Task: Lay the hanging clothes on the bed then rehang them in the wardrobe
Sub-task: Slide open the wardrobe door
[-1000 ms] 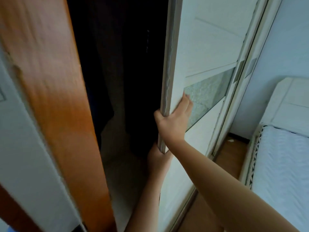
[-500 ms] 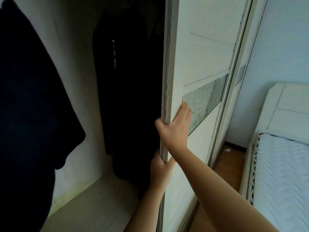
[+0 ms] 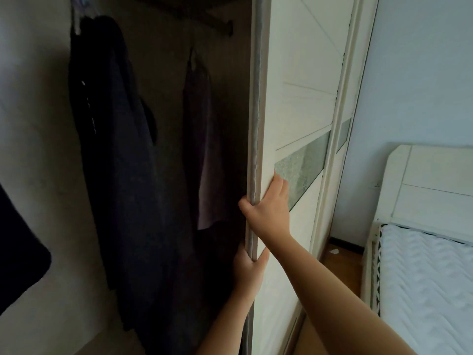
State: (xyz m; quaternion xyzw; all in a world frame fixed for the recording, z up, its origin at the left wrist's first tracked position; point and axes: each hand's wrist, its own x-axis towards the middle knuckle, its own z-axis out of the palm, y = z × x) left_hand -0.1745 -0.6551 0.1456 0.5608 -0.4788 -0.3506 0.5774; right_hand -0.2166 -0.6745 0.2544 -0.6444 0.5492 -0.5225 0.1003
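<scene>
While the left hand (image 3: 249, 267) and right hand (image 3: 267, 211) clamp fingers on the wardrobe door (image 3: 294, 111), the dark clothes (image 3: 122, 188) hang on the rail (image 3: 204, 20), none yet on the bed (image 3: 430, 290).

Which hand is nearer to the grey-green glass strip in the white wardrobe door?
Right. The right hand grips the white wardrobe door's edge, fingertips beside the grey-green glass strip; the left hand grips that edge lower down.
</scene>
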